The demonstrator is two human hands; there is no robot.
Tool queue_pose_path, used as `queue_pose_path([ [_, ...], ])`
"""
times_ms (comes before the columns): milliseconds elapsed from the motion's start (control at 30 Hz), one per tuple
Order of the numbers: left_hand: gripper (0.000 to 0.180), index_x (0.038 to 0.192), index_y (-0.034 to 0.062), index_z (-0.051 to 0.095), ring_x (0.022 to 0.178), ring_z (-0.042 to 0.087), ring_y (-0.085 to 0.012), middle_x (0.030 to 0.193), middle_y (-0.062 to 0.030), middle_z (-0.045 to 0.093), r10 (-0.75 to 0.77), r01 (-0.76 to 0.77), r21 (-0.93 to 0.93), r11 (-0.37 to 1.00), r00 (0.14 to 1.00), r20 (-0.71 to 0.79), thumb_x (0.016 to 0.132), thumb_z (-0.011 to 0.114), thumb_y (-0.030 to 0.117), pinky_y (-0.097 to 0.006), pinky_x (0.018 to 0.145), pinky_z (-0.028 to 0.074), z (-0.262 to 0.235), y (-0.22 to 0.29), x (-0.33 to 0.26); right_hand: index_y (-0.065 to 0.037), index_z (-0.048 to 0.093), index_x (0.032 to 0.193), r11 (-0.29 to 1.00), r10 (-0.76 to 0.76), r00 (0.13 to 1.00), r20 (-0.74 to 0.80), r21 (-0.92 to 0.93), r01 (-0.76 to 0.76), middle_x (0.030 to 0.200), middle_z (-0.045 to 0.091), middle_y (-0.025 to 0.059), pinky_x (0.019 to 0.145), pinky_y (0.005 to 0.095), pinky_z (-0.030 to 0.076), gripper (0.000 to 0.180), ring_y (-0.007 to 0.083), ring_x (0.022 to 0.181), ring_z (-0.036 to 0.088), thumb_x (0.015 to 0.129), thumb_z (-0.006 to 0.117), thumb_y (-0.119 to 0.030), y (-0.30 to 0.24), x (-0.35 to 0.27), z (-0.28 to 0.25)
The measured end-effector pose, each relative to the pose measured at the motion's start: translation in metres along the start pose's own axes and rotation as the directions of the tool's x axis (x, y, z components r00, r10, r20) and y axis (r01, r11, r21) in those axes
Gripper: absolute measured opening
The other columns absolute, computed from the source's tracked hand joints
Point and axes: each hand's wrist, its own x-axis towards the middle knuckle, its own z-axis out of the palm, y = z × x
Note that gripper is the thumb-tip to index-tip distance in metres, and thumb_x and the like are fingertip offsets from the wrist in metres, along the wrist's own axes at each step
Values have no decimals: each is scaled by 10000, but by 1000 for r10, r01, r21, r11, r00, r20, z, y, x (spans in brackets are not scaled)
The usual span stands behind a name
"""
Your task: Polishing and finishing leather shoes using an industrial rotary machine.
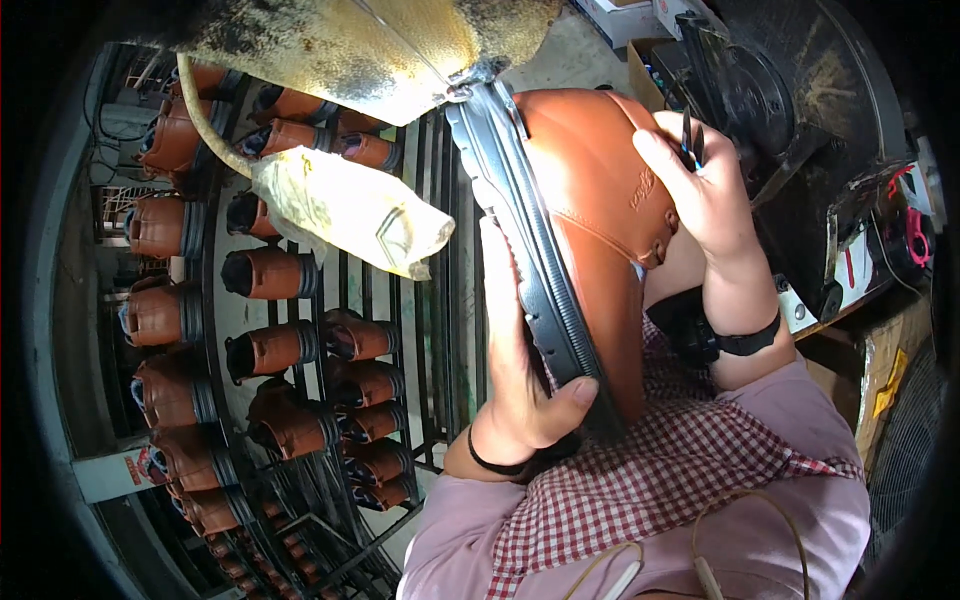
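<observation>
I hold a brown leather boot (pixel 600 210) with a dark grey ribbed sole (pixel 525 230) up in front of me, toe end raised toward a grimy yellowish machine part (pixel 370 45). My left hand (pixel 525 380) grips the sole edge near the heel, thumb across the rim. My right hand (pixel 700 190) lies over the boot's upper and also pinches a thin dark tool (pixel 690 135) between its fingers. A black band is on each wrist.
A dark metal rack (pixel 300 400) at the left carries several matching brown boots on their sides. A cloth-wrapped hose end (pixel 350 215) hangs from the machine. A large black machine (pixel 800 120) stands at the right, with cardboard boxes behind it.
</observation>
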Motion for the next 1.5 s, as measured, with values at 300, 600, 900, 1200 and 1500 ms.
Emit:
queue_pose_path([
  [300,1002,1460,-103,181,1346,358,-282,1456,-220,339,-94,76,-96,992,974,-204,786,687,440,-376,1114,253,-6,-5,29,-10,619,1145,919,-126,986,-108,-386,75,1138,654,121,969,385,403,319,269,1015,620,1009,375,-164,46,-18,-21],
  [600,842,1474,-16,249,1325,388,-228,1452,-160,385,-37,5,-149,989,976,-215,827,670,320,-334,1083,302,-9,-14,70,-48,556,1276,875,-422,906,21,-250,414,1289,568,156,1058,388,343,332,285,1236,506,978,413,-74,48,9,-3],
  [900,391,1237,12,525,1033,572,-164,1128,-66,585,-44,-45,-317,947,962,-268,857,567,93,-316,949,450,-8,-22,69,-171,581,1292,677,-495,858,132,-560,477,1392,476,140,1009,402,395,410,314,1176,512,897,550,-66,52,29,6],
  [1200,524,1353,8,427,1205,519,-255,1295,-155,527,-39,-34,-418,908,985,-165,944,452,334,-399,1042,388,-17,-32,105,-192,607,1249,457,-554,807,204,-736,499,1274,552,89,1068,474,326,405,316,1209,486,857,605,-92,65,49,-6],
  [1500,445,1245,-26,527,1101,575,-277,1249,-190,567,-141,30,-523,852,975,-174,950,438,295,-396,993,428,-17,-36,142,-67,630,1048,486,-469,855,223,-743,460,956,572,113,858,443,445,276,325,949,555,774,641,-41,62,37,-12],
])
